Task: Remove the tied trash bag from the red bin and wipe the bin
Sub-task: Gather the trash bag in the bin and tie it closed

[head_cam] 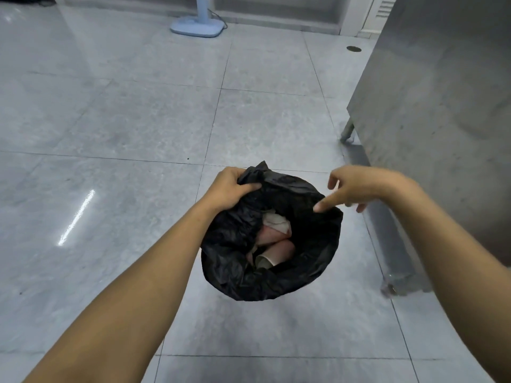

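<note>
No legible text, label or number anywhere.

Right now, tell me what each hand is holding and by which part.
The left hand grips the black trash bag by a bunched part of its far-left rim. The right hand is open, fingers at the bag's right rim, holding nothing.

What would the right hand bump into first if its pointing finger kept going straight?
Most likely the black trash bag. The right hand has its pointing finger aimed left and down at the bag's open rim, with the fingertip at or very near the plastic. Whether it is touching cannot be told; depth is unclear from this one view.
</note>
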A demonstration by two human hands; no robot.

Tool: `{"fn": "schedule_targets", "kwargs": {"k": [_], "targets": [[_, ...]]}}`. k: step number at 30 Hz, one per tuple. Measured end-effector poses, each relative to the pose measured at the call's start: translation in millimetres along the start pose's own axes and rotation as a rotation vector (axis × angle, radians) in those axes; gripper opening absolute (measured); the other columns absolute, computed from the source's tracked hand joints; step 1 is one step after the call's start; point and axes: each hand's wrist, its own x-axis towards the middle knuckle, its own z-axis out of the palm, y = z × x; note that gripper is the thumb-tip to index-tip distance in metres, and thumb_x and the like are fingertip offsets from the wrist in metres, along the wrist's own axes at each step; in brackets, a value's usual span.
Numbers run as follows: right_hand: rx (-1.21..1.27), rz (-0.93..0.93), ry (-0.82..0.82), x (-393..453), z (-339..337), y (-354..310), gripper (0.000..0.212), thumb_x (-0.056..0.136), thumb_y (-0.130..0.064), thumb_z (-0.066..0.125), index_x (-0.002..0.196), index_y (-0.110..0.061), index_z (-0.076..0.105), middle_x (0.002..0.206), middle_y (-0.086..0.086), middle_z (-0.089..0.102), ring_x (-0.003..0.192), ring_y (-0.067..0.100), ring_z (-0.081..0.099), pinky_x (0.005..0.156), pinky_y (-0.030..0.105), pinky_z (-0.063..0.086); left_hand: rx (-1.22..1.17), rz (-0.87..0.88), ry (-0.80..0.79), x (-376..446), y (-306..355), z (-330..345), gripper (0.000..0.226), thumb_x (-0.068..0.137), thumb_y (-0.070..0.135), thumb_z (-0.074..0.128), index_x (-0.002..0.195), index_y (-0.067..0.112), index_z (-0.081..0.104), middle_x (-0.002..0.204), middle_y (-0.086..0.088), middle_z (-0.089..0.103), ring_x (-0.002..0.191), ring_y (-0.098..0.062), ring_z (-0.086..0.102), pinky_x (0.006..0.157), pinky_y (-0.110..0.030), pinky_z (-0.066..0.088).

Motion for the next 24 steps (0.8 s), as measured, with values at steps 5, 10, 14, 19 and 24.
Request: {"fn": "schedule_targets", "kwargs": {"k": [5,10,14,19,24], "targets": [[-0.033,-0.248,-0.035,0.2,17.8,-9.0,0.017,0.078,-0.009,0.08,0.084,-0.017,0.066,0.072,-0.005,0.067,0.076,0.028,0.074,0.073,0.036,0.061,-0.11,0.008,-0.049,-1.5,1.7,-0.3,0.008,0.091,0.013,0.065,0.094,0.01,0.072,0.088,-0.003,0.075,0.081,-0.013,0.07,0.077,-0.026,0.055],[0.009,-0.595,0.215,10.8,24.5,-34.2,0.025,0.077,-0.01,0.078,0.078,-0.031,0.065,0.076,-0.012,0.067,0.067,-0.003,0.057,0.068,0.024,0.046,-0.171,0.007,-0.118,-7.0,10.8,3.1,0.01,0.092,0.012,0.064,0.084,0.015,0.07,0.075,0.006,0.071,0.067,-0.001,0.067,0.064,-0.015,0.051],[0.035,-0.716,0.421,24.9,37.4,-42.7,0.018,0.076,-0.01,0.075,0.083,-0.027,0.07,0.094,-0.016,0.058,0.092,0.007,0.047,0.081,0.037,0.046,-0.212,-0.016,-0.191,-13.5,16.7,1.2,0.016,0.091,0.015,0.066,0.098,0.001,0.069,0.083,-0.004,0.069,0.073,-0.009,0.066,0.068,-0.019,0.053],[0.22,-0.752,0.468,36.1,47.2,-42.2,0.048,0.07,-0.02,0.08,0.109,-0.036,0.057,0.125,-0.018,0.052,0.114,0.006,0.048,0.087,0.018,0.043,-0.205,-0.075,-0.27,-19.0,18.7,-6.0,0.015,0.092,0.002,0.058,0.102,0.002,0.069,0.09,-0.01,0.071,0.08,-0.016,0.068,0.072,-0.021,0.056],[0.302,-0.659,0.466,44.3,54.9,-43.3,0.037,0.072,-0.019,0.08,0.106,-0.024,0.068,0.096,-0.007,0.072,0.092,0.012,0.066,0.081,0.03,0.053,-0.17,-0.111,-0.163,-20.1,21.8,-14.6,0.018,0.088,0.006,0.065,0.104,0.0,0.068,0.093,-0.013,0.07,0.084,-0.02,0.068,0.081,-0.032,0.054]]}}
